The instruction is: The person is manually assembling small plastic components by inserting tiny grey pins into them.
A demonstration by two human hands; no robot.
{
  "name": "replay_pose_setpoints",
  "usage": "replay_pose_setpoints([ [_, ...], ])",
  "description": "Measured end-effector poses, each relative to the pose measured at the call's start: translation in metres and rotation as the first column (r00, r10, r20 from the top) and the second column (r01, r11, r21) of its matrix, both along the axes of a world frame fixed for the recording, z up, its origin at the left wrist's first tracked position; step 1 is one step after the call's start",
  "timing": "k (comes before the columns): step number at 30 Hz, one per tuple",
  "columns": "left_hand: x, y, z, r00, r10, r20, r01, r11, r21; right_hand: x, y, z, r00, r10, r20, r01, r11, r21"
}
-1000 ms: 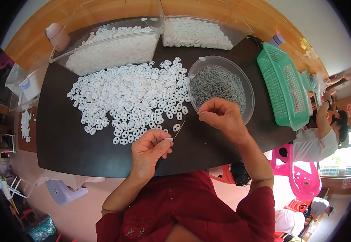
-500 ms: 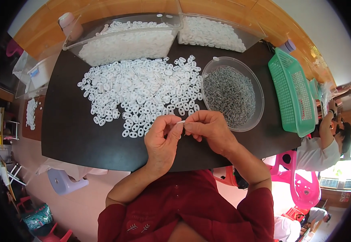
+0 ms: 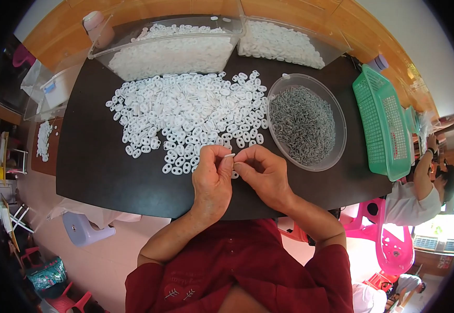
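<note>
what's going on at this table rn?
A person in a red top has both hands together at the near table edge: the left hand pinches a small white piece, and the right hand meets it. Just beyond lie a pile of white plastic rings and a clear bowl of grey metal bits.

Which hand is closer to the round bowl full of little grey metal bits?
Right. The right hand sits just beside the bowl's near-left rim, not touching it. The left hand is farther off, on the other side of the right hand, next to the white plastic pieces.
</note>
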State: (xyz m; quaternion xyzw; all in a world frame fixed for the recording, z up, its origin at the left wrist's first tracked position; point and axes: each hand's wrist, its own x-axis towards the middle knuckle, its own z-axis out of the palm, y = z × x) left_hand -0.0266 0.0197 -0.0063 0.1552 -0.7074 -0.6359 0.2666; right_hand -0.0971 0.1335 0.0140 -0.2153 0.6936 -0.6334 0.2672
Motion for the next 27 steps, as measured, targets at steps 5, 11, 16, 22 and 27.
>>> replay_pose_setpoints([
  [5,0.002,-0.003,0.001,1.0,-0.009,0.028,0.006,0.995,0.102,0.002,-0.003,-0.007,0.989,0.011,-0.145,-0.012,1.0,-0.004],
  [11,0.002,-0.01,0.005,1.0,0.021,0.014,-0.022,0.991,0.129,-0.001,-0.006,0.005,0.984,0.032,-0.172,-0.015,0.995,0.101],
  [16,0.007,-0.018,0.006,0.998,0.062,-0.03,-0.058,0.991,0.118,-0.021,-0.004,-0.012,0.61,0.061,-0.79,0.12,0.978,0.168],
  [22,0.012,-0.02,-0.001,0.997,0.05,-0.058,-0.041,0.989,0.141,-0.028,-0.01,-0.019,0.442,0.123,-0.888,0.114,0.975,0.191],
  [27,0.014,-0.02,-0.002,0.998,0.029,-0.052,-0.019,0.983,0.185,-0.025,-0.004,-0.002,0.488,0.055,-0.871,0.121,0.984,0.13],
])
